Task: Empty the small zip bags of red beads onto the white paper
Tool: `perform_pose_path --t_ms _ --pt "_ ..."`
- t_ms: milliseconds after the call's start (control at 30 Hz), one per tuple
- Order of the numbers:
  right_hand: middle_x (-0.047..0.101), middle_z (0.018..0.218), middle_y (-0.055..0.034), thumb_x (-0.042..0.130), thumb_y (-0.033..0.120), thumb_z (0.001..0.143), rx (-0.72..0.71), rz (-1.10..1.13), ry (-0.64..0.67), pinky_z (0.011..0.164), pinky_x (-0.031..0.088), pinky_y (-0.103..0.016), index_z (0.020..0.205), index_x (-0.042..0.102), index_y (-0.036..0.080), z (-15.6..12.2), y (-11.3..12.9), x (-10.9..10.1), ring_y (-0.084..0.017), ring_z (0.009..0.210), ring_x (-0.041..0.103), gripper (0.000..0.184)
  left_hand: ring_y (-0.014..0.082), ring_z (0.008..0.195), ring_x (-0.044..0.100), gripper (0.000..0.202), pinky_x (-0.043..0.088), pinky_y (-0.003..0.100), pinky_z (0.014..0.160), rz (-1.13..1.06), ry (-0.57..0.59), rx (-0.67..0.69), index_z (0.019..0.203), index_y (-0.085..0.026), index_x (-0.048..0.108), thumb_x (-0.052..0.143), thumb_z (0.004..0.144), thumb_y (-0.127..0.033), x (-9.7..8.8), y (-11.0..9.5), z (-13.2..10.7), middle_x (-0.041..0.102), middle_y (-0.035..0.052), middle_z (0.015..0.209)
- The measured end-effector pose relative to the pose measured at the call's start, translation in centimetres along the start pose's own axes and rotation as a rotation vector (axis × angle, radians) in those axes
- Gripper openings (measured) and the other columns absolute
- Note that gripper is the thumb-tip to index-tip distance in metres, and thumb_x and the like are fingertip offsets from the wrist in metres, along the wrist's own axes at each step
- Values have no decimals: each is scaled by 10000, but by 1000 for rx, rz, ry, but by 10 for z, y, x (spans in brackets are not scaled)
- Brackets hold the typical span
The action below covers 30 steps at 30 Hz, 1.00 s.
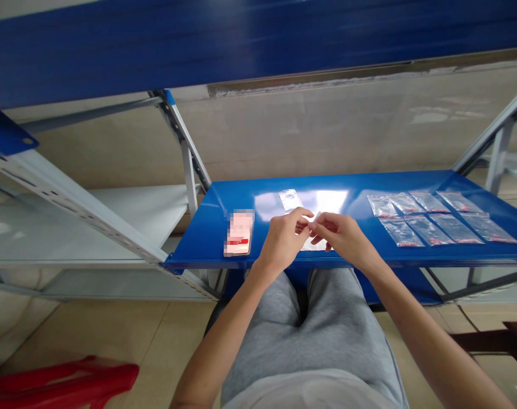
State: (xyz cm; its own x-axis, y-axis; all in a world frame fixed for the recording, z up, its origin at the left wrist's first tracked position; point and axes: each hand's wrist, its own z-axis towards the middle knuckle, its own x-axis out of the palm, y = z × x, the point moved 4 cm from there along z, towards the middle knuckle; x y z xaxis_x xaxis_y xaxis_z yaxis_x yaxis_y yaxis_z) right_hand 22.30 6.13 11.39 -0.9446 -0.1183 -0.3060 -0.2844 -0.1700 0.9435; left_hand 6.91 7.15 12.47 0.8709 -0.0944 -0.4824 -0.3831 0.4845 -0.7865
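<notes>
My left hand (286,236) and my right hand (343,233) meet over the blue shelf near its front edge. Their fingertips are pinched together, almost touching. Whatever sits between them is too small to make out. Right below the fingers lies a pale clear plastic bag (315,245), partly covered by both hands. Another small clear zip bag (290,199) rests flat just behind my left hand. Off to the right, several clear zip bags (405,232) with red edges and small red bits inside lie in two rows.
A phone (240,233) with a lit, blurred screen lies on the left of the blue shelf (202,241). An upper blue shelf (241,45) hangs overhead. Metal posts (88,204) stand at the left, and a red plastic stool (66,383) is on the floor.
</notes>
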Motion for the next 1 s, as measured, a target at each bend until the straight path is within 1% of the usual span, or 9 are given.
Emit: perform_pose_path --t_ms 167,300,500,633,733,833,867,967,1000 --pt "730 731 -55 635 488 894 -38 -5 -5 506 468 -236 778 655 184 0 2 -4 -176 651 704 327 153 798 732 80 566 241 737 16 -41 29 929 -207 680 646 905 -139 -1 -1 1 758 9 849" --pt "699 666 -25 622 392 875 -75 -35 -57 610 510 -277 760 653 190 -1 4 -4 -166 615 673 235 127 743 669 171 509 225 708 149 -32 90 838 -198 662 588 890 -53 0 -8 0 705 -9 809" --pt "619 571 4 599 317 824 -44 -78 -131 510 442 -251 630 561 210 -4 2 -3 -139 518 584 225 139 791 638 278 511 239 748 302 -134 106 892 -205 770 551 899 -34 -9 -6 0 692 37 926" --pt "621 565 1 565 274 834 -13 -103 -129 513 418 -244 612 535 208 -6 3 -3 -131 514 579 233 151 844 678 319 548 248 778 231 -55 121 1008 -203 815 562 895 -44 -5 -6 1 725 71 1035" --pt "623 580 -5 569 339 887 -59 -93 -61 527 427 -248 626 534 206 -7 7 1 -129 523 572 295 165 829 718 280 574 256 753 94 20 46 1059 -196 814 606 903 -94 1 -2 2 780 73 1020" --pt "637 634 -16 579 441 926 -103 -39 -2 559 456 -260 706 592 195 -5 8 3 -141 575 587 330 180 798 744 234 597 268 742 -37 14 -49 1033 -200 824 658 886 -124 3 8 4 807 67 967" --pt "649 670 -24 576 469 935 -100 -21 -37 579 470 -266 751 617 190 -4 5 0 -148 607 597 336 185 798 748 220 604 267 725 -92 -11 -72 1029 -195 825 668 885 -139 1 11 5 809 73 979" --pt "695 866 -60 631 505 907 -46 -4 -304 649 515 -288 946 674 187 1 -10 -17 -184 773 635 323 187 782 745 199 621 265 672 -298 -75 -111 1018 -165 826 707 881 -248 -8 21 9 801 98 1026" --pt "704 948 -73 661 509 887 -5 35 -354 671 532 -298 1022 678 196 3 -16 -21 -200 841 649 341 186 783 740 212 626 266 666 -362 -89 -113 1007 -157 828 725 870 -282 -10 23 10 796 103 1027"
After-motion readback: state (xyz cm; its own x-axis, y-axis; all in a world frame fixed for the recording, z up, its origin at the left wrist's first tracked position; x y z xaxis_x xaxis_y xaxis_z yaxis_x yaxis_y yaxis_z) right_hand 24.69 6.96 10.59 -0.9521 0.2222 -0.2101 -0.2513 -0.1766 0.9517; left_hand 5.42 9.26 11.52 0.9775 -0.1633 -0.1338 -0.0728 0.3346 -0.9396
